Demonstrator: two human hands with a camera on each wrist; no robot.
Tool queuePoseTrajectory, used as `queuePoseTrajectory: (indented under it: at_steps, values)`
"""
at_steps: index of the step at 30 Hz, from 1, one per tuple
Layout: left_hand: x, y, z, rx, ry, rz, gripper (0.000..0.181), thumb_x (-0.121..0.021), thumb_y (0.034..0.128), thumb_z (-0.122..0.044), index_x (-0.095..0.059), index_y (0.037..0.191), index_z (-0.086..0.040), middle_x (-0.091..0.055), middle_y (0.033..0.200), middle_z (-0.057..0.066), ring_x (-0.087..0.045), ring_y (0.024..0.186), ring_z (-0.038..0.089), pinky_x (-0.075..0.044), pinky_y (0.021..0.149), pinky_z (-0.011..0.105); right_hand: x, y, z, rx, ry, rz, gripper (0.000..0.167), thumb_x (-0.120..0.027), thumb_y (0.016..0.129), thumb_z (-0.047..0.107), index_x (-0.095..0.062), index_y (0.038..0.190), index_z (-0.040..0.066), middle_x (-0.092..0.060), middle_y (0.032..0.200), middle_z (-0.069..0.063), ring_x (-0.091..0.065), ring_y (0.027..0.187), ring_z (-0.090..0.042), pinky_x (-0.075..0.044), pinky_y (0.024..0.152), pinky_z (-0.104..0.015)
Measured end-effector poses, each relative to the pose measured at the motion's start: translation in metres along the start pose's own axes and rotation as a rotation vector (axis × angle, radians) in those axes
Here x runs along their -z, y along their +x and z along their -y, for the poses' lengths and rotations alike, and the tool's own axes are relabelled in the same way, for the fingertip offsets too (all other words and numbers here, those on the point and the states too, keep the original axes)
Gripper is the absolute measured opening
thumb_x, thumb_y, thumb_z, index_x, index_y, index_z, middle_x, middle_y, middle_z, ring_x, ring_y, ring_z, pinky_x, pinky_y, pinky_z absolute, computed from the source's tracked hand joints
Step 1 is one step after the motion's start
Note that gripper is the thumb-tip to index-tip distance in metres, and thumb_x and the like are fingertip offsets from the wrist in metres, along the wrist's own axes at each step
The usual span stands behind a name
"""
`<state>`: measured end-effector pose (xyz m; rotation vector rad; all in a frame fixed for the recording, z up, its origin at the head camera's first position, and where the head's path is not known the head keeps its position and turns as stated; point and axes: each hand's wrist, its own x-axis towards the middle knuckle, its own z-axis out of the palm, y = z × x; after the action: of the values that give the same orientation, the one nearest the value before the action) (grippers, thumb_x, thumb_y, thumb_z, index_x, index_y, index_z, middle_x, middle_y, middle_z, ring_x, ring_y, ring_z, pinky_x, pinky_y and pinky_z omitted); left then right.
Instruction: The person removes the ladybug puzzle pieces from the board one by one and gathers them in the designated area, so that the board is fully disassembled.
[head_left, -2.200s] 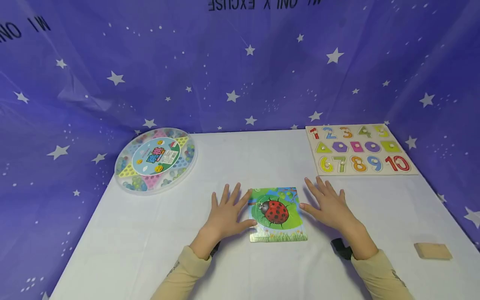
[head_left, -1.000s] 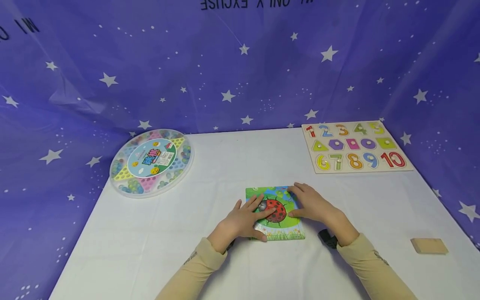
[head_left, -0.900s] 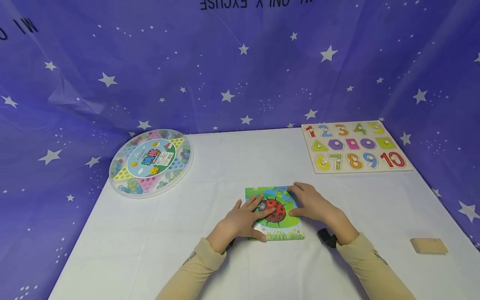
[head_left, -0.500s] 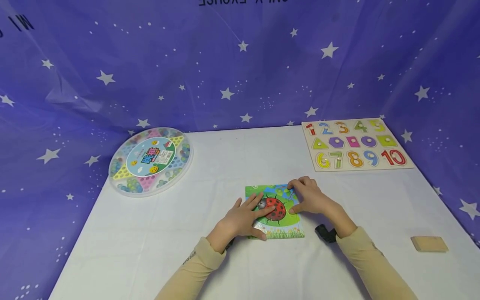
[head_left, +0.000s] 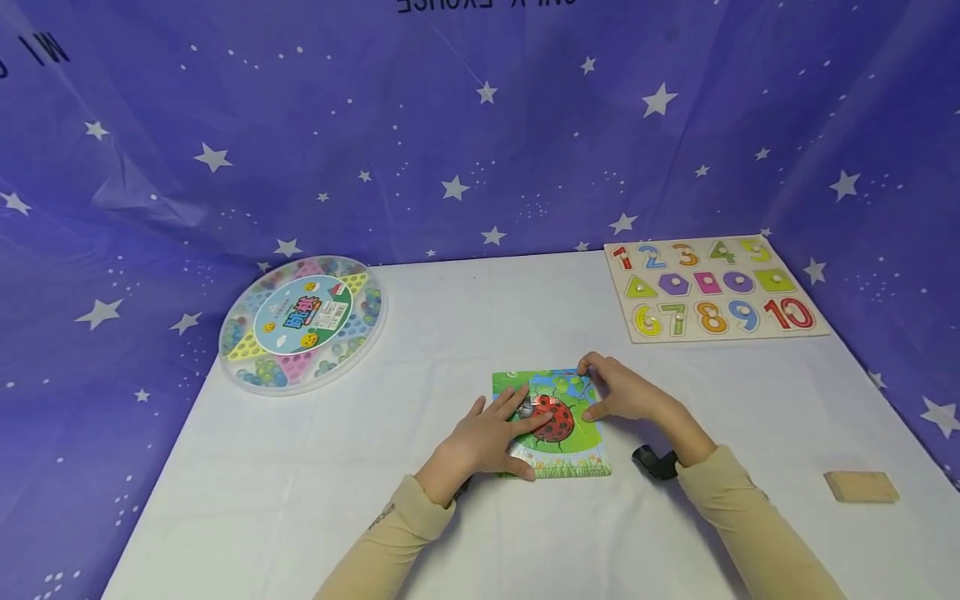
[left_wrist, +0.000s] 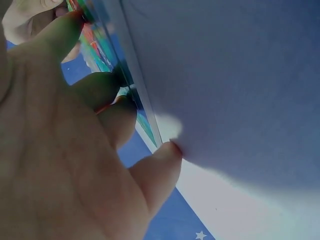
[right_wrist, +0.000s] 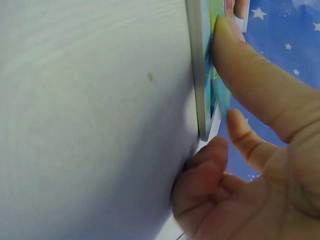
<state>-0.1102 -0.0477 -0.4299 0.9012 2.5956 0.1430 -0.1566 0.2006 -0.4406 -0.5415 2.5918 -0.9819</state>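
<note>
A square ladybug jigsaw puzzle point(head_left: 555, 468) lies flat on the white table, in the middle of the head view. My left hand point(head_left: 486, 437) rests on its left half with fingers spread, covering part of the ladybug's head; the little finger touches the table in the left wrist view. At the puzzle's upper right, my right hand point(head_left: 626, 393) pinches a puzzle piece point(right_wrist: 222, 94) between thumb and index finger. That piece is tilted up from the board in the right wrist view, and the ladybug's outline is broken there. The other right fingers curl beside the board's edge.
A round clear-lidded marble board game point(head_left: 303, 325) is at the back left. A wooden number-and-shape puzzle point(head_left: 712, 292) lies at the back right. Near the right edge sits a small wooden block point(head_left: 861, 487). A purple star-patterned curtain point(head_left: 450, 125) hangs behind the table.
Both hands have come inward onto the puzzle from its sides. The left has since stayed in place, while the right has lifted one edge of a piece at the upper right.
</note>
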Motion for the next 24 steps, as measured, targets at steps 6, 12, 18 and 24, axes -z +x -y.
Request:
queuePoseTrajectory:
  at_steps: [6,12,18,24]
  values:
    - [-0.0007,0.0014,-0.0003,-0.001,-0.010,-0.010,0.083,-0.063,0.0689,-0.061,-0.028,0.141,-0.040,-0.004,0.151,0.003,-0.006,0.137,0.021,-0.016,0.104,0.050,-0.0001,0.0029,-0.0017,0.048,0.068,0.000,0.052,-0.081,0.065,0.005,-0.044,0.101,0.003,-0.044,0.083,-0.008,-0.042,0.068,-0.018,-0.037,0.059,-0.030]
    - [-0.0007,0.0016,0.0000,-0.014,-0.037,-0.038,0.084,-0.067,0.0664,-0.059,-0.032,0.140,-0.037,-0.009,0.151,0.005,-0.009,0.136,0.023,-0.019,0.102,0.053,-0.0008,0.0019,-0.0009,0.065,0.070,-0.011,0.047,-0.078,0.069,0.004,-0.043,0.101,0.005,-0.047,0.082,-0.006,-0.045,0.065,-0.015,-0.038,0.057,-0.029]
    - [0.0016,0.0005,-0.0007,-0.027,-0.066,-0.051,0.084,-0.069,0.0659,-0.056,-0.035,0.140,-0.035,-0.012,0.150,0.007,-0.011,0.136,0.025,-0.020,0.101,0.056,-0.0008,0.0007,-0.0003,0.077,0.048,-0.031,0.046,-0.076,0.072,0.006,-0.047,0.107,0.004,-0.049,0.082,-0.005,-0.045,0.066,-0.014,-0.038,0.059,-0.027]
    - [0.0011,0.0004,0.0015,-0.020,-0.084,-0.044,0.096,-0.069,0.0663,-0.057,-0.023,0.145,-0.026,-0.011,0.151,0.004,-0.011,0.136,0.024,-0.018,0.102,0.054,-0.0002,0.0001,-0.0002,0.061,0.055,-0.020,0.046,-0.075,0.074,0.008,-0.051,0.113,0.002,-0.050,0.083,-0.005,-0.046,0.068,-0.014,-0.039,0.060,-0.026]
